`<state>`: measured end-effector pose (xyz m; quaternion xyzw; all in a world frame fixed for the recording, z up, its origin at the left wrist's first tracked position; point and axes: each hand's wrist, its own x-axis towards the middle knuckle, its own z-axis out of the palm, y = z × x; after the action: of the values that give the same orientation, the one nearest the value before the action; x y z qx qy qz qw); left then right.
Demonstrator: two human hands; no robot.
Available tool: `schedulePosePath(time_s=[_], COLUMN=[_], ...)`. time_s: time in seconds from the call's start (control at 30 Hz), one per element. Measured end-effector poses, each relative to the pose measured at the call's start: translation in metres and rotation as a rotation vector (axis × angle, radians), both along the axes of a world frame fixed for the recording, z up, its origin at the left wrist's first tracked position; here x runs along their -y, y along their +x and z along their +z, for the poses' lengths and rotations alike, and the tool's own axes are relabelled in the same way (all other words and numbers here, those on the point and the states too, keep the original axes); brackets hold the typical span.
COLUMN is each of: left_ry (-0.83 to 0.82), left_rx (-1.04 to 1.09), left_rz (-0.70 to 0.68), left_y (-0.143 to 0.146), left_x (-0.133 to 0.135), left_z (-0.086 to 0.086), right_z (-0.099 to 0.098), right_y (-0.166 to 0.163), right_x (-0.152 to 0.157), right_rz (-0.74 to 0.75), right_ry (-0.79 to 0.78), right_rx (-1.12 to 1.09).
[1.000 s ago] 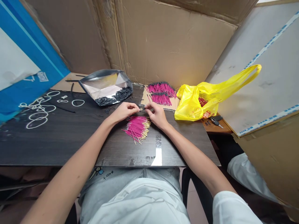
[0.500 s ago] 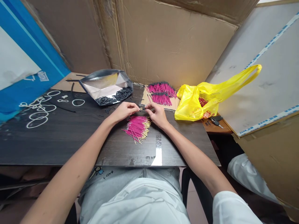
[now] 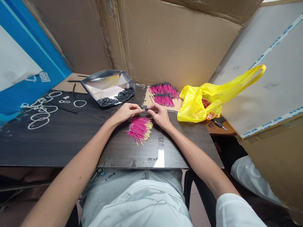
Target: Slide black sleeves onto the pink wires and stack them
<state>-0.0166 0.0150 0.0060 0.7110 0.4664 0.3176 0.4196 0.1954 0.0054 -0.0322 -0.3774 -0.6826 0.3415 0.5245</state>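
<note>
My left hand (image 3: pixel 127 112) pinches thin pink wires whose gold tips (image 3: pixel 143 110) stick out past the fingertips toward the right. Facing it, my right hand (image 3: pixel 161 116) is closed in a pinch at those tips, on what looks like a small black sleeve (image 3: pixel 146 109), mostly hidden by the fingers. Just below both hands lies a pile of pink wires (image 3: pixel 138 128) with gold ends pointing right. Behind the hands, pink wires with black ends (image 3: pixel 164 100) lie in two rows on a piece of cardboard (image 3: pixel 147 100).
An open silver-lined bag (image 3: pixel 94 90) with black sleeves stands at the back left. White rubber bands (image 3: pixel 39 123) lie on the dark table (image 3: pixel 71 145) at left. A yellow plastic bag (image 3: pixel 189 107) holding red pieces sits at right, near a key (image 3: pixel 219 124). Cardboard (image 3: pixel 177 47) walls the back.
Both hands stay almost in place, fingertips meeting at the gold tips. The view has shifted very slightly; the piles look the same.
</note>
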Motion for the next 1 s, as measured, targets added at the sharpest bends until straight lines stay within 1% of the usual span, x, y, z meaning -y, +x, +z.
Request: schedulePosePath(time_s=[0.17, 0.37, 0.8, 1.0], left_ry=[-0.007, 0.011, 0.010, -0.015], left_rx=[0.012, 0.019, 0.031, 0.027], left_rz=[-0.006, -0.020, -0.005, 0.005], left_y=[-0.0004, 0.0009, 0.0047, 0.0055], left_x=[0.0000, 0.0006, 0.0025, 0.0052], left_z=[-0.0005, -0.0003, -0.0009, 0.0007], right_z=[0.0000, -0.0016, -0.0028, -0.0045], right_y=[-0.0008, -0.0019, -0.0027, -0.0033], right_x=[-0.0011, -0.0013, -0.0028, -0.0014], right_rz=[0.019, 0.035, 0.052, 0.067], right_ry=[-0.040, -0.094, -0.116, -0.073], right_rx=[-0.043, -0.012, -0.020, 0.008])
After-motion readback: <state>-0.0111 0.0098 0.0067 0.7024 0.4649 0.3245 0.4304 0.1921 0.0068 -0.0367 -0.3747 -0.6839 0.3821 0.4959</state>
